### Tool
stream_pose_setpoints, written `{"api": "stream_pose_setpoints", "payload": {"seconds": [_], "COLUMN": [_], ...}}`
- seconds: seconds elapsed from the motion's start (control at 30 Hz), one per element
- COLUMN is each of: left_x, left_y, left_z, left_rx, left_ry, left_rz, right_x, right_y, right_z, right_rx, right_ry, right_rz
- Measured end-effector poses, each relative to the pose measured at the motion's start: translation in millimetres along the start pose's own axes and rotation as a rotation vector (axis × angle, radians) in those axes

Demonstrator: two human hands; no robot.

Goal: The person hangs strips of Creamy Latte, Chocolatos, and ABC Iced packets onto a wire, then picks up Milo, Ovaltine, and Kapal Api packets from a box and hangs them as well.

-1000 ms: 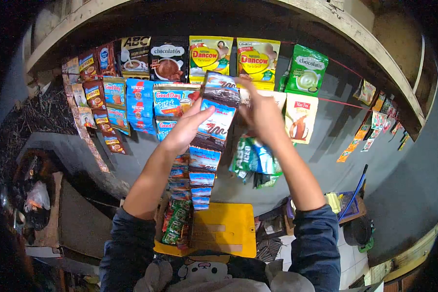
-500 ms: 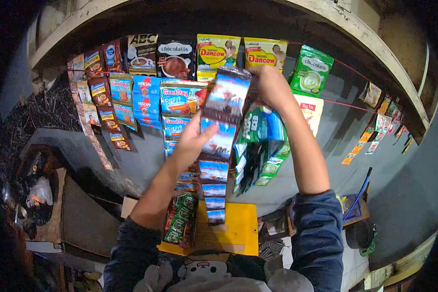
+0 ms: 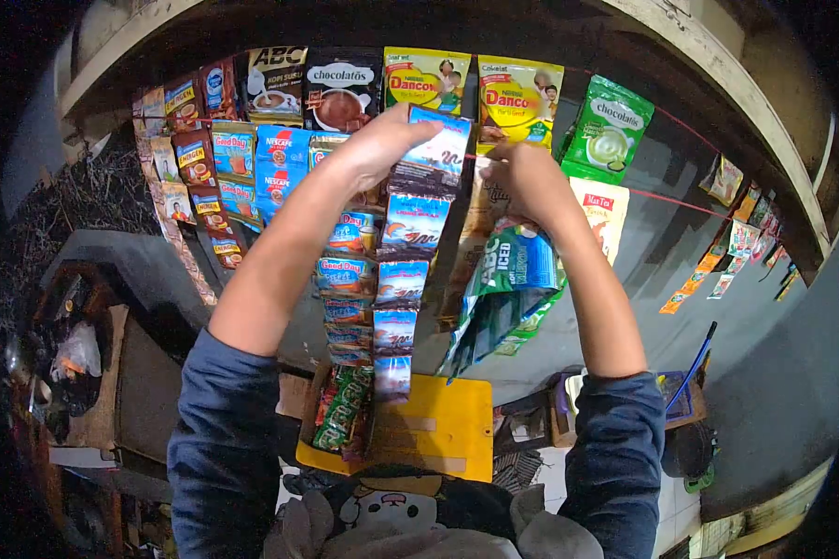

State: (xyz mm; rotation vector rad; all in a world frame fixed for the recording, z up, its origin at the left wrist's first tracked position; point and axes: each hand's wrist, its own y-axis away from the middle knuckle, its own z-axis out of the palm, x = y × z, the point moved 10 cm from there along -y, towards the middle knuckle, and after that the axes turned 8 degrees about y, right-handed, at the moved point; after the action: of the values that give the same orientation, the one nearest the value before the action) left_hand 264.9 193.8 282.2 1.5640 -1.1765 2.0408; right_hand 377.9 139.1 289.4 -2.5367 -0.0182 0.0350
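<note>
My left hand is closed on the top of a long strip of blue-and-brown drink sachets, which hangs down in front of the wall display. My right hand is curled, its fingertips at the red string just under a yellow Dancow packet. A folded bundle of green ABC sachets hangs directly below that palm and appears gripped by it; the exact hold is hidden. Behind, between both hands, hangs a brown sachet strip.
Good Day sachets hang left of the blue strip, and a green Chocolatos packet hangs at right. Below are a yellow folder and a box of green sachets. A wooden beam arches overhead.
My left hand has shifted from the strip's middle up to its top. The strip now hangs lower left, beside the Good Day sachets. My right hand and the green bundle have dropped slightly.
</note>
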Motion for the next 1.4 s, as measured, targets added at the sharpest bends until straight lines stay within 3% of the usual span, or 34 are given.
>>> {"api": "stream_pose_setpoints", "payload": {"seconds": [0.03,0.13,0.2,0.27,0.33,0.4,0.43,0.47,0.53,0.67,0.73,0.8,0.93,1.0,1.07,1.2,1.27,1.3,1.4], "left_x": [-0.9,-12.3,-7.1,-18.4,-23.0,-5.2,-2.4,-11.7,-16.6,-93.8,-111.1,-136.6,-35.8,2.9,30.7,32.5,14.1,19.9,16.7], "left_y": [-3.7,-7.8,-9.2,-11.2,-15.5,-12.9,-4.7,2.4,18.1,45.4,66.0,69.3,92.1,81.6,48.6,6.3,-6.1,-6.0,-7.1], "left_z": [-5.4,-17.7,-16.8,-26.6,-32.7,-30.7,-29.3,-32.5,-26.3,-32.6,-11.0,-17.4,0.8,-3.2,-10.3,-15.5,-12.1,-10.5,-15.7], "left_rx": [0.036,0.143,0.124,0.093,0.09,0.179,0.229,0.281,0.327,0.41,0.304,0.277,0.422,0.482,0.399,0.287,0.174,0.199,0.282], "left_ry": [-0.065,-0.219,-0.211,-0.464,-0.565,-0.916,-0.885,-0.866,-0.792,-0.19,-0.473,0.028,-0.069,-0.255,-0.3,-0.326,-0.628,-0.773,-0.934], "left_rz": [0.069,0.012,0.061,-0.162,-0.099,0.113,0.158,0.066,0.199,0.419,0.407,0.249,0.515,0.408,0.556,0.436,0.218,0.298,0.294], "right_x": [6.1,17.3,16.7,16.8,19.9,19.2,19.8,21.5,21.9,22.7,21.7,22.6,20.6,22.6,22.6,22.6,22.2,23.1,23.1], "right_y": [0.9,4.1,8.0,11.7,12.7,15.3,17.5,19.6,21.8,24.4,25.4,23.3,24.0,23.0,24.5,26.9,28.6,27.9,28.7], "right_z": [-3.7,-4.6,-7.4,-9.6,-4.0,-5.5,-4.0,-2.1,-0.2,1.6,-0.7,0.9,-2.2,-0.5,-2.1,-1.6,-0.1,3.2,4.3], "right_rx": [0.062,0.054,0.085,0.082,0.135,0.193,0.17,0.147,0.167,0.164,0.177,0.15,0.145,0.147,0.15,0.225,0.23,0.22,0.245], "right_ry": [0.012,-0.026,-0.027,-0.028,-0.043,-0.059,-0.072,-0.085,-0.1,-0.149,-0.141,-0.139,-0.104,-0.107,-0.102,-0.164,-0.153,-0.16,-0.24], "right_rz": [0.004,0.027,0.026,0.064,0.043,0.025,0.056,0.087,0.071,0.076,0.07,0.077,0.061,0.059,0.078,0.044,0.044,0.038,0.017]}}
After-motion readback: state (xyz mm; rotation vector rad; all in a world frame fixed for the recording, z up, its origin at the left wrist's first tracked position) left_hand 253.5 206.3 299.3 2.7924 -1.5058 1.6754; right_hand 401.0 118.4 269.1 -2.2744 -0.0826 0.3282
